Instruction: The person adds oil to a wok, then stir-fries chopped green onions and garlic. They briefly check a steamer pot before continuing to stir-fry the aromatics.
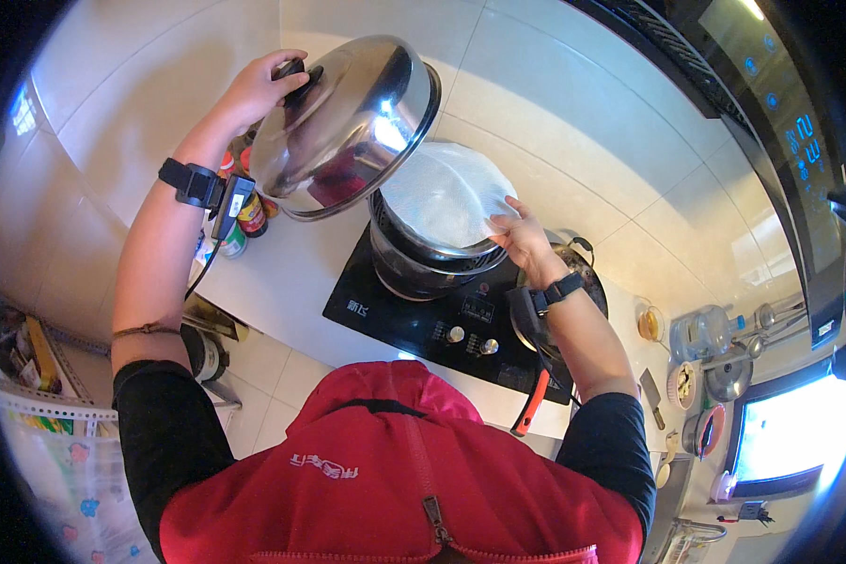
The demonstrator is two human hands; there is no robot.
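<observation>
My left hand (pixel 264 88) grips the black knob of a domed stainless-steel pot lid (pixel 356 134), which is tilted up on edge to the left of the steamer pot (pixel 412 264). A round white mesh steamer cloth (pixel 444 190) lies over the top of the pot, its near right part above a dark rim. At that side, my right hand (pixel 523 240) pinches the cloth's edge between thumb and fingers. The pot stands on the left part of a black glass cooktop (pixel 388 324). What is under the cloth is hidden.
Right of the pot sits a wok (pixel 592 282) with an orange-red handle (pixel 532 405), partly behind my right forearm. Sauce bottles (pixel 254 215) stand at the left wall. A kitchen knife (pixel 653 398) lies on the right counter near a bowl (pixel 682 384). A range hood (pixel 768 92) overhangs the upper right.
</observation>
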